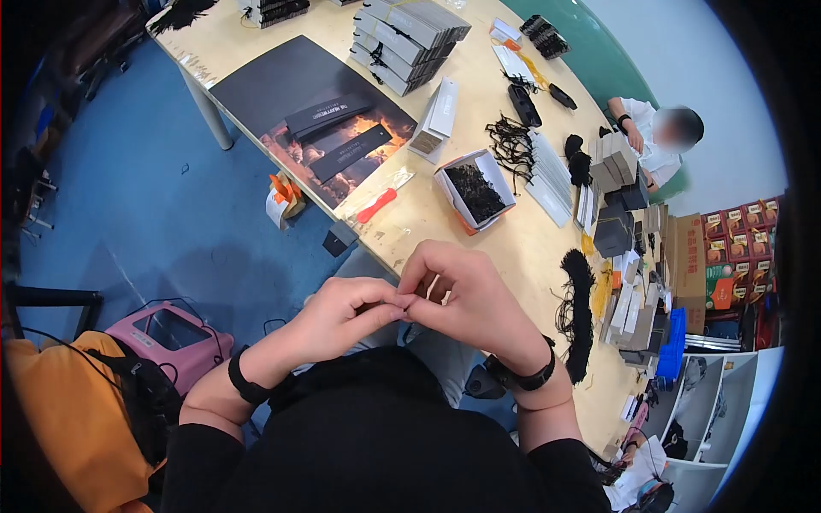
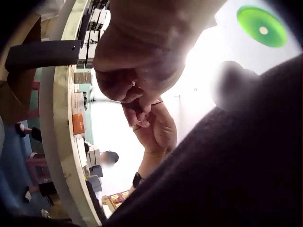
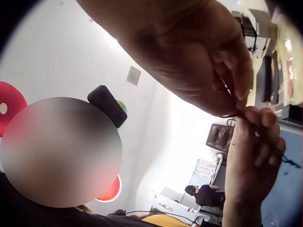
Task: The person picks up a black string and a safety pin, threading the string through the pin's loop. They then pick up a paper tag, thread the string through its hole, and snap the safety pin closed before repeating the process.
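Note:
Both hands meet fingertip to fingertip over the lap, just off the table's near edge. My left hand (image 1: 342,309) pinches a thin black cord (image 3: 290,162) between thumb and fingers; its loose end sticks out past that hand in the right wrist view. My right hand (image 1: 469,289) pinches the same cord, and part of a loop shows below its fingers in the right wrist view. Seen from the head, the cord is mostly hidden by the fingertips. Closest on the table are a red-handled tool (image 1: 376,205) and a box of black cords (image 1: 475,190).
Black tags (image 1: 351,152) lie on a dark printed sheet (image 1: 282,81). Stacks of grey-white cards (image 1: 402,43) stand behind. A black cord bundle (image 1: 576,316) lies to the right. A dark block-like object (image 1: 340,238) juts at the table edge. Across the table sits a person (image 1: 663,141).

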The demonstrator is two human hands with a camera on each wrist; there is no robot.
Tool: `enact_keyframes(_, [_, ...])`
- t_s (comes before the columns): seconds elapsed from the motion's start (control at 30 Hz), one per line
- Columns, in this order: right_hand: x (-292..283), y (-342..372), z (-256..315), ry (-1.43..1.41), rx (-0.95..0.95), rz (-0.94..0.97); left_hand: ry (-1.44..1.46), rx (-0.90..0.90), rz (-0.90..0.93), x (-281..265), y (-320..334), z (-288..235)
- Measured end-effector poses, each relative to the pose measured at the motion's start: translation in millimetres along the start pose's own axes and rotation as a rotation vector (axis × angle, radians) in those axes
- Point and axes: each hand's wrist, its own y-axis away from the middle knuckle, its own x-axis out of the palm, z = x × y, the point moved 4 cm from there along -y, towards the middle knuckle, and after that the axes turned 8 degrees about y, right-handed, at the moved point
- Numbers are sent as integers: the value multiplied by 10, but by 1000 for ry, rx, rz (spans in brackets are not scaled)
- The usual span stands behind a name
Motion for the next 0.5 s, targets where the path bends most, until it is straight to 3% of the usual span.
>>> enact_keyframes(0.07, [9, -87, -161, -89, -37, 83, 133, 2, -24, -8, 12, 38])
enact_keyframes(0.13, [-92, -211, -263, -264, -27, 216, -67, 217, -62, -92, 59, 13])
enact_keyframes(0.17, [-211, -313, -314, -347, 19, 267, -63, 218, -64, -130, 89, 25])
enact_keyframes(0.2, [-349, -451, -483, -331, 51, 196, -163, 296, -108, -187, 138, 1])
enact_keyframes(0.23, [-490, -573, -568, -354, 170, -28, -266, 373, -153, -239, 191, -20])
enact_keyframes(0.3, [-813, -904, -897, -222, 142, -414, -283, 377, -202, -318, 287, 21])
enact_keyframes(0.37, [-1019, -1155, -1116, -68, 280, -687, -203, 304, -255, -380, 382, 80])
enact_keyframes(0.5, [-1032, -1468, -1395, -105, 406, -488, 66, 251, -339, -409, 523, 307])
